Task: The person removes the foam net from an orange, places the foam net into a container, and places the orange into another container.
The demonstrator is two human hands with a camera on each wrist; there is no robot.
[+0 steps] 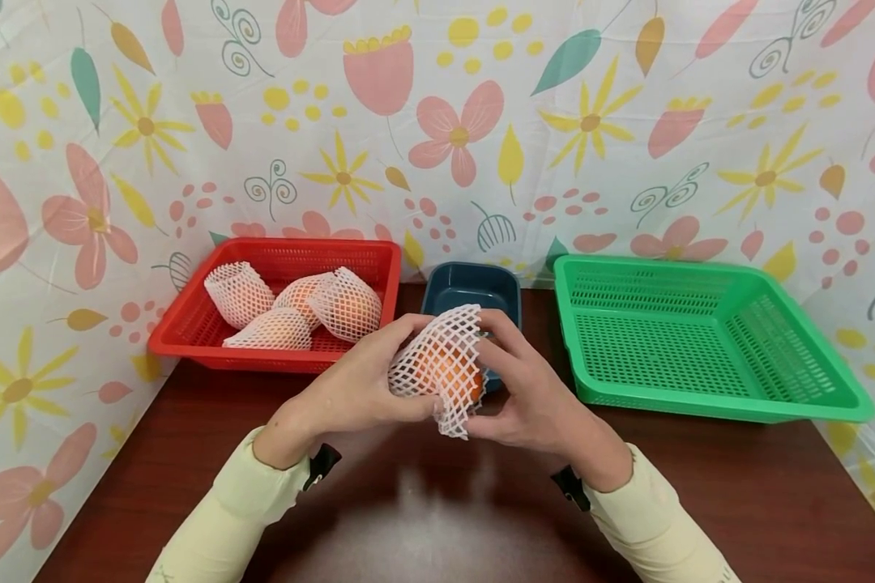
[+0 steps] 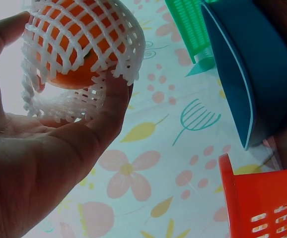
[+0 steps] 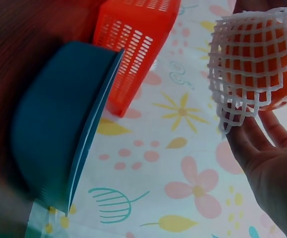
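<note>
An orange fruit (image 1: 452, 371) in a white foam net (image 1: 458, 322) is held up above the table, on the near side of the dark blue tub (image 1: 472, 266), and in the head view it covers a part of this tub. Both hands grasp it: the left hand (image 1: 364, 376) has its fingers and thumb bent around the net, and the right hand (image 1: 528, 397) grips it from the other side, with the thumb below and the fingers above. In the wrist views, the fruit is apart from the tub.

To the left of the tub stands a red basket (image 1: 262, 361) with slotted walls, where four netted fruits (image 1: 346, 308) lie close together. To the right of the tub is a wide green basket (image 1: 714, 395), also slotted.

All three containers are on a table (image 1: 744, 478) of dark reddish-brown colour, with a smooth surface. On its near part, before the tub, there is a pale patch — maybe a reflection of light, but it is too blurred for me to be sure.

Behind the tub rises a white cloth (image 1: 605, 190), printed with pink and yellow flowers, leaves and teal curls — it continues also along the left edge of the table.
</note>
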